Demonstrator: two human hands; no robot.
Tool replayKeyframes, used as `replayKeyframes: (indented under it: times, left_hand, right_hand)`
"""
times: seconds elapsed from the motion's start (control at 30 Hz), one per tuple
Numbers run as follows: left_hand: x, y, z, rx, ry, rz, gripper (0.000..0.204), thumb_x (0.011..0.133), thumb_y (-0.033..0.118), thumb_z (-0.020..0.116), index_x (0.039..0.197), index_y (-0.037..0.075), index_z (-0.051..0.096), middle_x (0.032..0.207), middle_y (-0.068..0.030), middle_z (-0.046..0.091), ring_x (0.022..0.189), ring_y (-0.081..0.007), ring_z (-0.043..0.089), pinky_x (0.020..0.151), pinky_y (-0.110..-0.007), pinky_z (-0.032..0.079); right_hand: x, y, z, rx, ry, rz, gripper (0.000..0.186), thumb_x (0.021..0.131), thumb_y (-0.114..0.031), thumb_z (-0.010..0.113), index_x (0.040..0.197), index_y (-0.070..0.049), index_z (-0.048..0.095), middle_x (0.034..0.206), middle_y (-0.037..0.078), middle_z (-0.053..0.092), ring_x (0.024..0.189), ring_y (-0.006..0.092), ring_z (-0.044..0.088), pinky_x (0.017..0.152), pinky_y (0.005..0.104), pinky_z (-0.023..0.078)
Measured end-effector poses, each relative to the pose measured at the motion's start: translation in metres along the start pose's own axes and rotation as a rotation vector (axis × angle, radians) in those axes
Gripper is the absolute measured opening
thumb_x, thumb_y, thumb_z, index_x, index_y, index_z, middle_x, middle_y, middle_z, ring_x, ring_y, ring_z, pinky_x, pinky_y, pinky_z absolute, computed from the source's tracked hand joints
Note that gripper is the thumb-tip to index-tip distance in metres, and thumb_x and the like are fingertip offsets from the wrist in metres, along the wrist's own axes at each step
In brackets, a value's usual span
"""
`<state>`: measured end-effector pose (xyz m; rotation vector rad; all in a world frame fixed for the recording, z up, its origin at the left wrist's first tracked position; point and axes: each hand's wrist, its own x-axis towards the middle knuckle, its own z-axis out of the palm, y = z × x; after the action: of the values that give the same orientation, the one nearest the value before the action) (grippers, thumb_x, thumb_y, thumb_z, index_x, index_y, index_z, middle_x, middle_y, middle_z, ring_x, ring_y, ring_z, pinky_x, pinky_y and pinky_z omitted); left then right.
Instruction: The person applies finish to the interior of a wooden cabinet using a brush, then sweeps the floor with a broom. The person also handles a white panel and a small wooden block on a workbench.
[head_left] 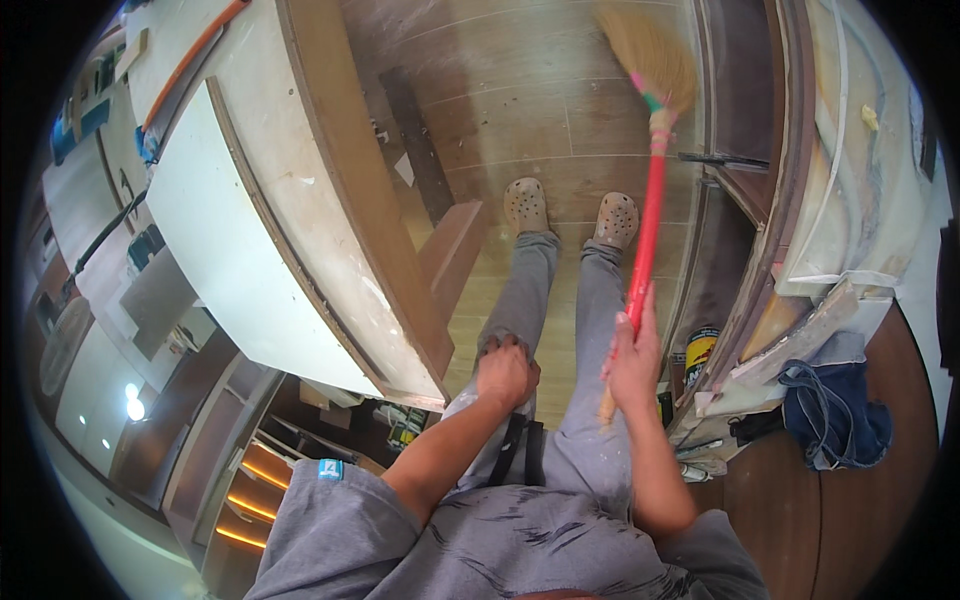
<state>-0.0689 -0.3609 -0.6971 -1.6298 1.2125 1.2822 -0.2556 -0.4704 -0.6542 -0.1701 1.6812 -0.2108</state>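
Observation:
My right hand [635, 368] is wrapped round the red handle of a broom [652, 215], near its lower end. The broom's straw bristles [652, 58] fan out at the top of the view, over the wooden floor near the right-hand cabinet; they look slightly blurred. My left hand [508, 376] rests on my grey trouser leg at the left knee. Its fingers curl down over the cloth, and their tips are partly hidden; I make out no tool in it.
At my left stands a workbench with a white board [250, 240]. A dark strip [415, 140] and a paper scrap [404, 170] lie on the floor beside it. Open cabinets on my right hold a can [701, 352]. A dark blue cloth [838, 405] lies beyond them.

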Motion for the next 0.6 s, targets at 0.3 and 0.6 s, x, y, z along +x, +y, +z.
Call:
replayKeyframes:
  times: [0.3,0.6]
  left_hand:
    - [0.019,-0.063,0.108,-1.135,-0.052,-0.384,0.034,0.098,0.037,0.057,0.097,0.007,0.072,0.108,-0.0126,0.069,0.097,-0.0348,0.069,0.073,-0.045,0.059]
    - [0.007,-0.03,0.069,-0.004,0.141,0.07,0.034,0.092,0.03,0.063,0.112,0.004,0.074,0.127,-0.0165,0.065,0.127,-0.0413,0.058,0.101,-0.052,0.052]
  right_hand:
    - [-0.037,0.06,0.103,-0.059,-0.431,0.166,0.069,0.107,-0.02,0.055,0.167,-0.013,0.023,0.114,0.019,0.063,0.048,0.015,0.055,0.046,0.0322,0.052]
    - [-0.107,0.013,0.003,-0.189,-0.413,-0.022,0.07,0.106,-0.018,0.056,0.168,-0.016,0.022,0.092,0.01,0.065,0.051,0.0095,0.053,0.046,0.0299,0.048]
